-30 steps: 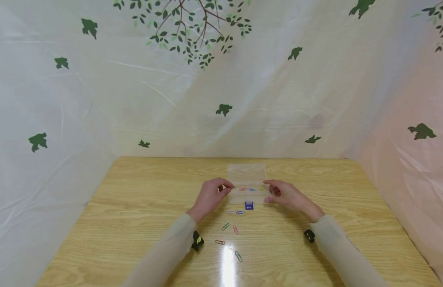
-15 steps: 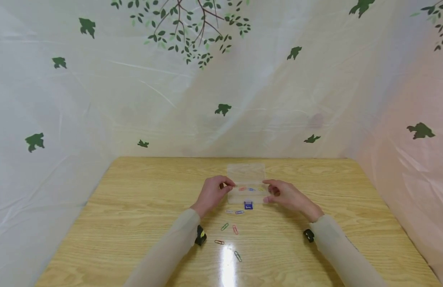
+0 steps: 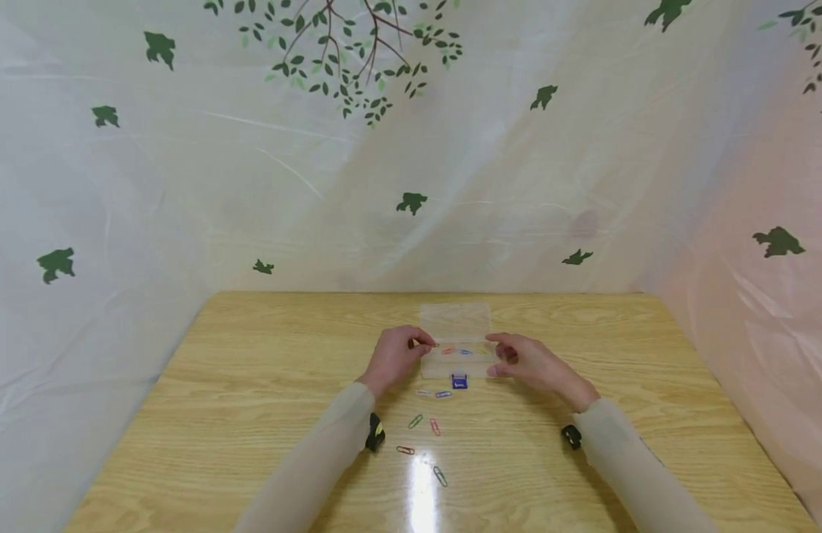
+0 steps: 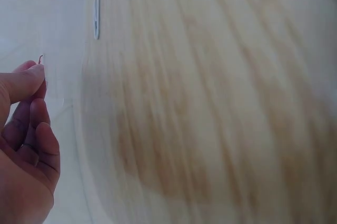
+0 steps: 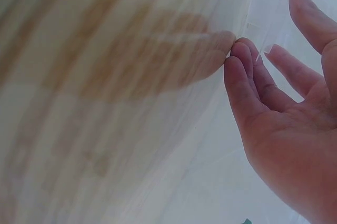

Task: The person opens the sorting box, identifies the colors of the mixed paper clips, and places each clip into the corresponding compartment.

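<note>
One clear box (image 3: 440, 371) holds three paper clips (image 3: 466, 352), with two hands (image 3: 393, 359) at nine and three o'clock, one pinched clip (image 3: 436, 346) at ten, and six loose clips (image 3: 416, 421) toward six.

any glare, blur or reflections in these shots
Head view: a bright glare streak on the table near the bottom edge; left wrist view: soft wood grain, and the clear box looks pale, with faint edges; right wrist view: the right grip is partly reflected in the glossy table.
</note>
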